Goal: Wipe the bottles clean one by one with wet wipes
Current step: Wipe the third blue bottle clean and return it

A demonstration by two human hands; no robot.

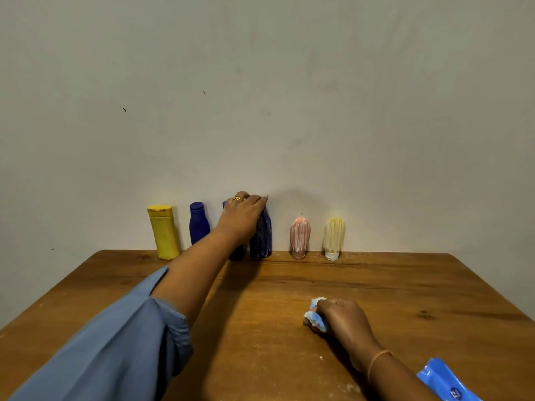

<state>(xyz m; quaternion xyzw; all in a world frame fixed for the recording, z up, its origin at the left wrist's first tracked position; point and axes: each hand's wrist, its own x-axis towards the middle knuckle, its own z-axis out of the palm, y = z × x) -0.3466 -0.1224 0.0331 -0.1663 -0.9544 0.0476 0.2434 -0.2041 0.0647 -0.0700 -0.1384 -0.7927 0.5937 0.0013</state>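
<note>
Several bottles stand in a row at the table's far edge against the wall. From the left: a yellow bottle [164, 232], a clean blue bottle [199, 223], a blue bottle [236, 251] mostly hidden behind my arm, a blue bottle streaked with white [262, 237], a pink streaked bottle [300, 236] and a yellow streaked bottle [333, 237], both standing on their caps. My left hand [242, 217] grips the top of the streaked blue bottle. My right hand [340, 316] holds a crumpled wet wipe [314, 315] against the table.
A blue pack of wet wipes [447, 384] lies at the bottom right corner. The wooden table [260, 314] has white specks near the front. A plain wall rises right behind the bottles.
</note>
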